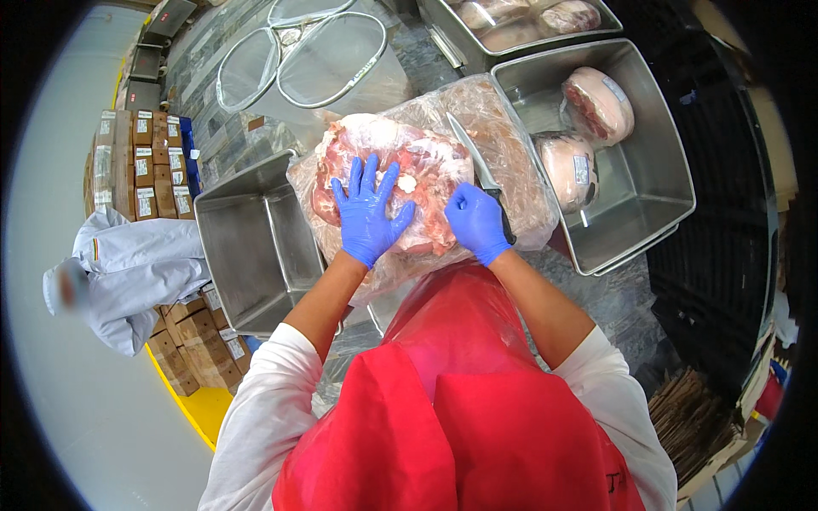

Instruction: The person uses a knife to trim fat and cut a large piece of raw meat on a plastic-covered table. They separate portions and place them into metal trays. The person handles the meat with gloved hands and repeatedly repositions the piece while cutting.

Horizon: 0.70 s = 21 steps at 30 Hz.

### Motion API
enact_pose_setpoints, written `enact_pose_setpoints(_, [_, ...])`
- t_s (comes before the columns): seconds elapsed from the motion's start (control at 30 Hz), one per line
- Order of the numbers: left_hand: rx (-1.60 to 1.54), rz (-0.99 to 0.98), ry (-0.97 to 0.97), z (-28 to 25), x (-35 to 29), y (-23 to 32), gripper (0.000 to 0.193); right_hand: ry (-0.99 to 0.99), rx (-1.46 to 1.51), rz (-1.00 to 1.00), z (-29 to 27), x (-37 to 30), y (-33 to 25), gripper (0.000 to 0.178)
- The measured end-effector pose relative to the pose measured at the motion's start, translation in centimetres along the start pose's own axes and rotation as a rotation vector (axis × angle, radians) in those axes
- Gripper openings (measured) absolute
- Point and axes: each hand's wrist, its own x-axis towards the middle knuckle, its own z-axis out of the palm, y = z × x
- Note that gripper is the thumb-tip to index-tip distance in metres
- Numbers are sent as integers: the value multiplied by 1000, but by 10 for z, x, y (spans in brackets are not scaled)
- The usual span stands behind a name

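A large slab of raw meat (341,143), pink with white fat, lies on a block wrapped in clear plastic (528,200) in front of me. My left hand (371,217), in a blue glove, rests flat on the meat with its fingers spread. At the meat's right edge my right hand (479,223), also gloved in blue, is closed in a fist; whatever its fingers hold is hidden. A knife (474,152) lies beside that fist, its blade pointing away from me. The dark handle is partly covered by the hand.
To the right, a steel tub (635,200) holds packed meat pieces (599,106); another steel tub (503,53) stands beyond it. A steel tub (247,247) is at left. Clear-lined hoops (332,60) stand ahead. A person in white (141,264) is near stacked boxes (145,166) at far left.
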Motion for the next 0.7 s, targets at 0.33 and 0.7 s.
enact_pose_setpoints(0.33, [-34, 38, 27, 3, 0, -4, 77, 29, 156, 113, -1, 11, 13, 15])
enact_pose_setpoints(0.7, [-52, -10, 8, 1, -1, 1, 76, 301, -359, -65, -21, -30, 75, 22])
